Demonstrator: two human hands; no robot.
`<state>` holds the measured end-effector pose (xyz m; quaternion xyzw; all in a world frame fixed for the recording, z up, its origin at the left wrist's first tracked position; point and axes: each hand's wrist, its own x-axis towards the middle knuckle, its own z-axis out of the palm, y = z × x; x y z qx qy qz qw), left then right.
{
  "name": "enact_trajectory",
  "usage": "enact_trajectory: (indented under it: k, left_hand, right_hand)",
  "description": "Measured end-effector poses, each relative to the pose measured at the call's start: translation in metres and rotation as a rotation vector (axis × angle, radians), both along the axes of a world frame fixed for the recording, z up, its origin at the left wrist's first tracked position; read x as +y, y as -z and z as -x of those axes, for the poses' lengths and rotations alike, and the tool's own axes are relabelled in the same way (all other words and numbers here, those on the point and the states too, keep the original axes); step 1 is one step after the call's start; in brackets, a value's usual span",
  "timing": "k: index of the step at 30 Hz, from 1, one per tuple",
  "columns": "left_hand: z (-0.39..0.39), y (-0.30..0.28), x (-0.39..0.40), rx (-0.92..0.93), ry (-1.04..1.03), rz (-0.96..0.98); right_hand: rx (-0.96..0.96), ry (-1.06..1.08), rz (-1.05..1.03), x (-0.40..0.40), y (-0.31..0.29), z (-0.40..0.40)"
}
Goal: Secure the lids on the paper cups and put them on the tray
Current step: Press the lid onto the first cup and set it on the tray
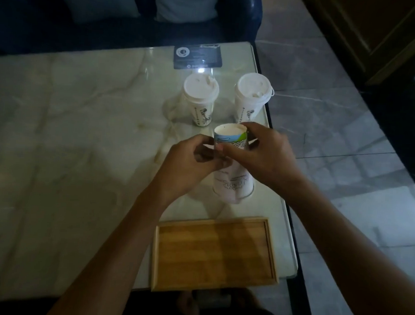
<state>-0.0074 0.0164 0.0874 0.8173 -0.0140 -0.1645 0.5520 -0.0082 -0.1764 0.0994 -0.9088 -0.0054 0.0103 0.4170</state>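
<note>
Near the table's right side stands a stack of paper cups. Both my hands hold the upper cup, which has a blue and green print. My left hand pinches its left side and my right hand curls round its right side. The lower white cup, with a line drawing, widens towards the table. Behind them stand two white paper cups with lids on, one on the left and one on the right. A wooden tray lies close to me with nothing on it.
A black card lies at the far edge of the marble table. The table's right edge runs just past the cups and tray, with tiled floor beyond. A dark sofa with a cushion stands behind the table.
</note>
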Motion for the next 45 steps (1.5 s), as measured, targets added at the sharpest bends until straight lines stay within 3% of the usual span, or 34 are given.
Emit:
enact_trajectory:
  k: [5,11,15,17,21,27,31,40,45]
  left_hand:
    - [0.001,0.001,0.001,0.013,0.031,-0.036]
    - [0.003,0.012,0.000,-0.008,-0.019,-0.015]
    - [0.005,0.022,-0.003,0.341,-0.156,0.082]
    - [0.006,0.027,0.000,0.535,-0.258,0.261]
    - [0.006,0.029,0.004,0.630,-0.329,0.456]
    - [-0.008,0.025,0.007,0.535,-0.471,0.411]
    - [-0.017,0.017,0.011,0.377,-0.496,0.358]
    - [-0.024,-0.002,0.006,-0.079,-0.304,0.075]
    - [-0.024,0.002,0.001,-0.169,-0.215,0.050]
  right_hand:
    - [0.052,0.016,-0.019,-0.003,0.000,0.002]
    - [-0.072,-0.009,-0.046,0.000,0.000,0.007]
    - [-0.111,0.000,-0.092,0.001,0.000,0.010]
    - [-0.107,0.032,-0.124,0.000,0.000,0.011]
    - [-0.087,0.104,-0.183,-0.004,0.005,0.012]
    - [-0.016,0.103,-0.091,-0.023,0.019,0.010]
    - [0.078,0.025,-0.030,-0.037,0.032,0.014]
    - [0.183,-0.144,0.256,-0.034,0.065,0.028]
    - [0.290,-0.127,0.135,-0.024,0.076,0.033]
